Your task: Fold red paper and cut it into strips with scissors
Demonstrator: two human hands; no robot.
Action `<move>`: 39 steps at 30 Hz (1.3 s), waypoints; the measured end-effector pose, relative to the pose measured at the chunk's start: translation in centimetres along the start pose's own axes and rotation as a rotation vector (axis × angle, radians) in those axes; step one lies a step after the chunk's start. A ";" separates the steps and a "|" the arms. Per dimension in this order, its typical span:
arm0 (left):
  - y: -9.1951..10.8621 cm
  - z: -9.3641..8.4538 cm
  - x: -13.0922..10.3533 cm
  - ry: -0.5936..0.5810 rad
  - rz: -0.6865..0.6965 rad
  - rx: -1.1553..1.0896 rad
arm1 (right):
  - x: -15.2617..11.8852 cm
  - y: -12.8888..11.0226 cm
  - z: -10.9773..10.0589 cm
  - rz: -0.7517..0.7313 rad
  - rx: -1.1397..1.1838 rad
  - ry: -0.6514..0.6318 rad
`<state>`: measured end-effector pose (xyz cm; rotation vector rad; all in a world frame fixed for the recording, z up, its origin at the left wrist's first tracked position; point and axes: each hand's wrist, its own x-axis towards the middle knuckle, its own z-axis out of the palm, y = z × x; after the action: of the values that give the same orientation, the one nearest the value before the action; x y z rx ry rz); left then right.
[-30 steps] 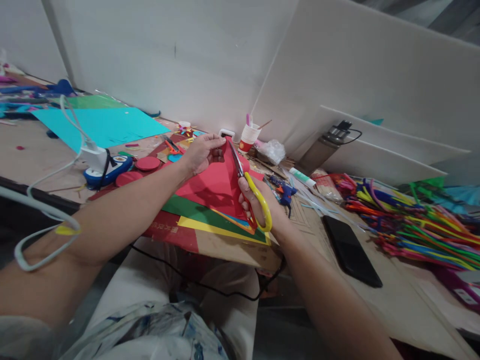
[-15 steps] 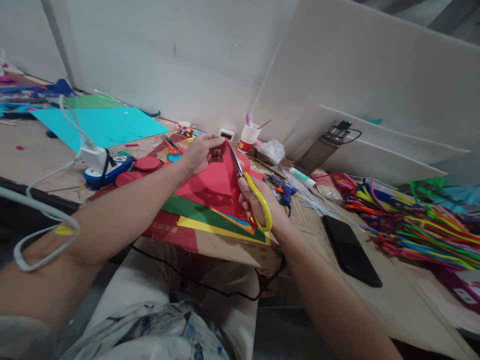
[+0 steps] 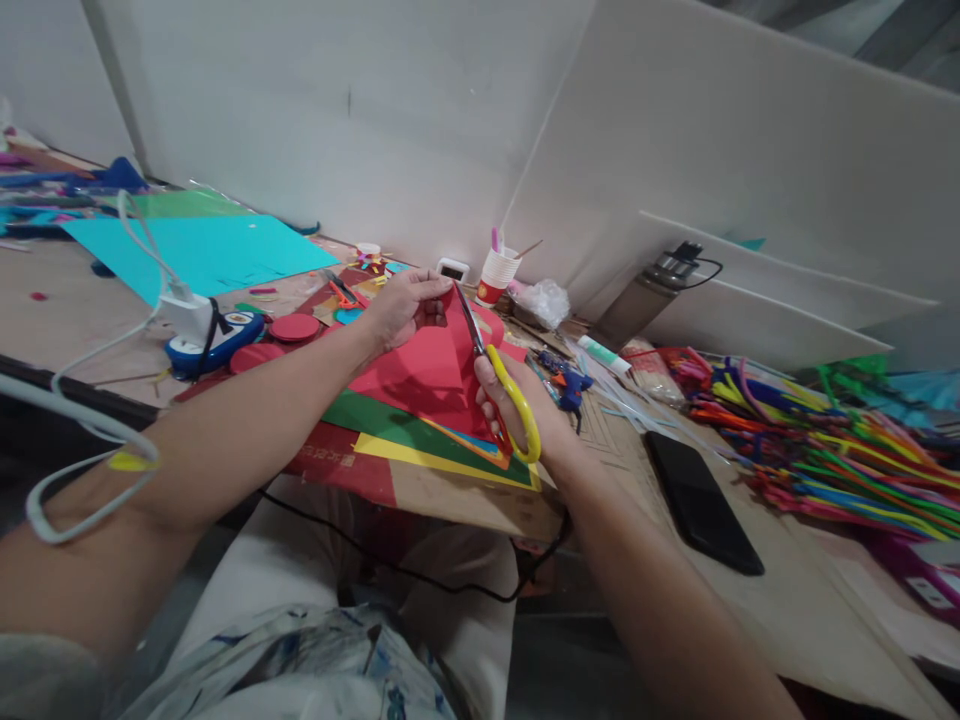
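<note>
Shifting barely toward 9 o'clock, the right hand (image 3: 546, 400) is wrapping around the scissors (image 3: 471, 326); at 11 o'clock, the left hand (image 3: 409, 305) is pinching red paper (image 3: 420, 368); 1 white cup (image 3: 502, 266) is standing beyond at 12 o'clock.

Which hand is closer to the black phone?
Right. The right hand, holding scissors, is left of the black phone; the left hand, pinching red paper, is farther left.

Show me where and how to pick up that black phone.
I'd take the black phone by its two long edges, near the middle, coming from above: it lies flat on the cardboard, leaving those edges exposed but its underside covered.
</note>
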<state>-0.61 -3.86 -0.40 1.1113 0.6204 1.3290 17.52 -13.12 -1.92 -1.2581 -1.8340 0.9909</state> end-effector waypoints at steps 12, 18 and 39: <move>-0.1 0.0 0.0 0.000 0.004 0.006 | -0.1 -0.1 -0.1 -0.014 -0.009 0.023; 0.0 0.0 0.0 0.010 -0.008 0.026 | -0.3 -0.3 -0.1 0.009 -0.020 0.022; 0.0 0.1 -0.1 -0.026 -0.011 0.019 | 0.1 0.4 -0.3 -0.004 -0.012 -0.028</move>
<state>-0.55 -3.96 -0.36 1.1378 0.6202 1.2999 17.96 -12.85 -2.09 -1.2535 -1.8655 1.0010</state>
